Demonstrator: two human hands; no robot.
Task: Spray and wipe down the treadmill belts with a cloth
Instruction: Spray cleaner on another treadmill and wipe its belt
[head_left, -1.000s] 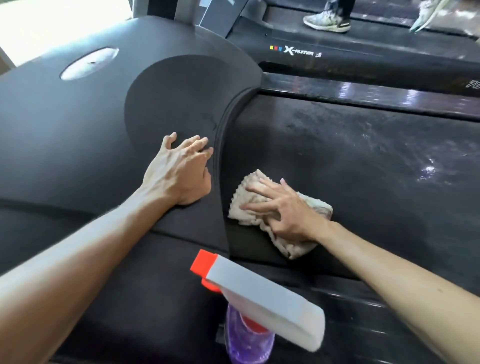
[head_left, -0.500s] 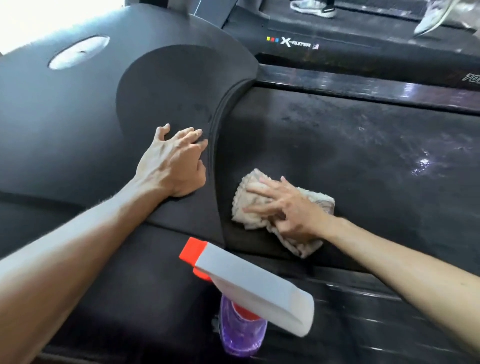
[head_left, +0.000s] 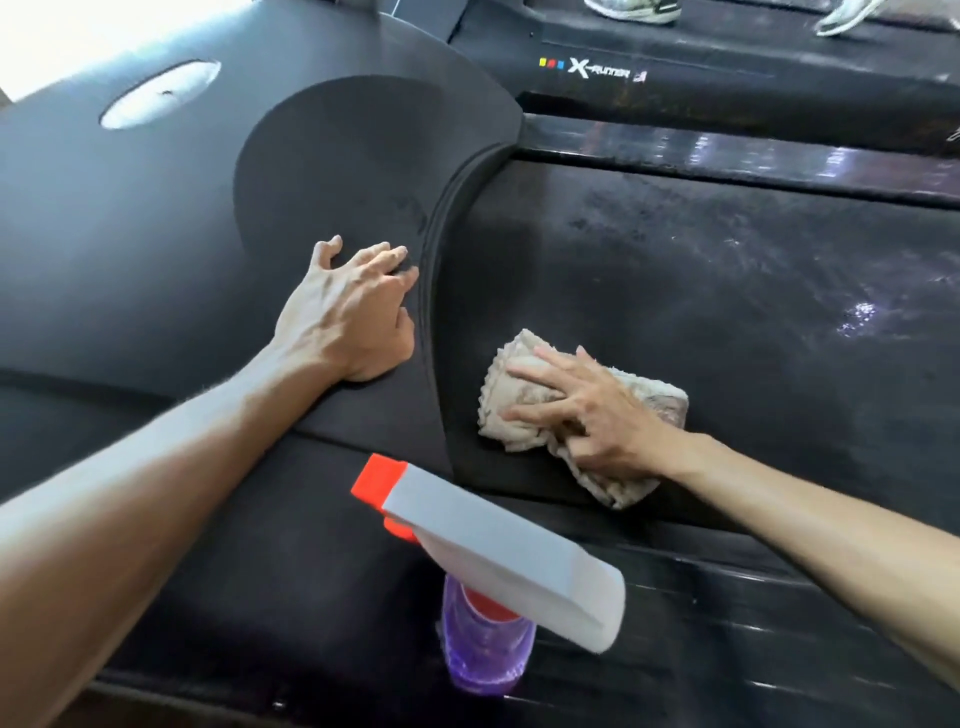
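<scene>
A crumpled beige cloth (head_left: 519, 397) lies on the black treadmill belt (head_left: 701, 291), close to the curved edge of the motor cover (head_left: 156, 234). My right hand (head_left: 587, 410) presses down on the cloth with its fingers spread flat. My left hand (head_left: 348, 312) rests on the motor cover, fingers spread and slightly bent, holding nothing. A spray bottle (head_left: 488, 587) with purple liquid, a grey head and an orange nozzle stands on the near side rail, between my arms. Wet streaks shine on the belt at the right.
The glossy far side rail (head_left: 727, 156) borders the belt. Beyond it runs a second treadmill (head_left: 675, 67) marked X-Runner, with a person's sneakers (head_left: 634, 10) on its belt. A pale oval badge (head_left: 161, 93) sits on the motor cover.
My right hand and the cloth have slid a short way right along the belt, away from the cover's edge. My left hand has stayed planted on the motor cover. The bottle has not moved.
</scene>
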